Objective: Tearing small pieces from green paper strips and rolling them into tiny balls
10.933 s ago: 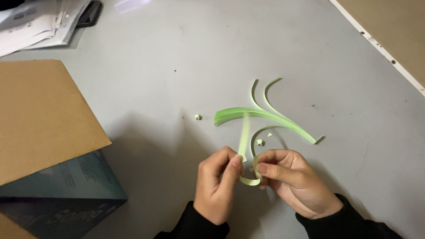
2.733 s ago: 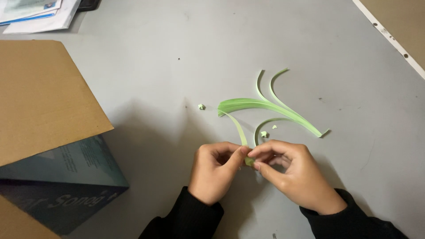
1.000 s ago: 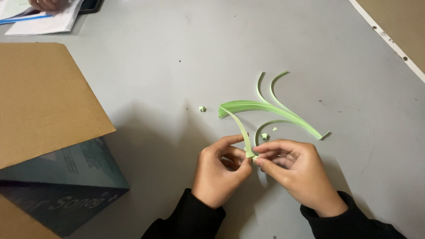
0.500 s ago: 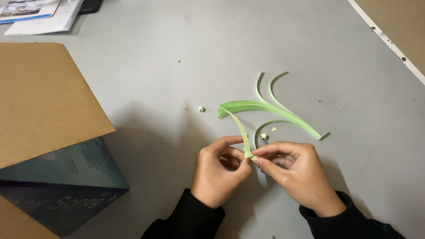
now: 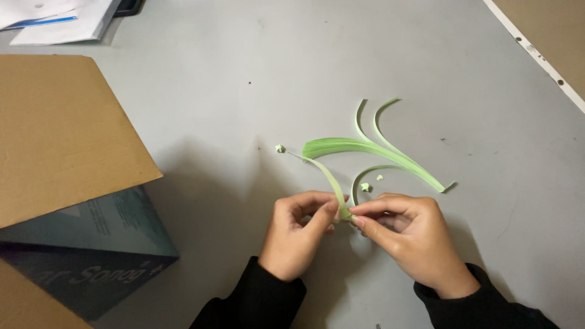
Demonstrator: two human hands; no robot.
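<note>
Both hands pinch one light green paper strip (image 5: 326,176) at its folded end, low in the middle of the head view. My left hand (image 5: 300,231) holds it with thumb and forefinger from the left, my right hand (image 5: 402,234) from the right. The strip's free end runs up and to the left over the grey table (image 5: 244,109). Just beyond the hands lies a bundle of green strips (image 5: 365,151), with two curled strips (image 5: 372,119) rising behind it. A small folded green star (image 5: 280,148) lies left of the bundle, another (image 5: 364,187) near my right fingers.
An open brown cardboard flap (image 5: 61,134) over a dark teal box (image 5: 91,244) fills the left side. White papers (image 5: 61,15) lie at the far left corner. A white strip with holes (image 5: 536,55) edges a brown board at the upper right.
The hands stay close together on the strip and have barely shifted over the last second. Since the oldest frame the strip's loose part has grown shorter and the fold tighter.
</note>
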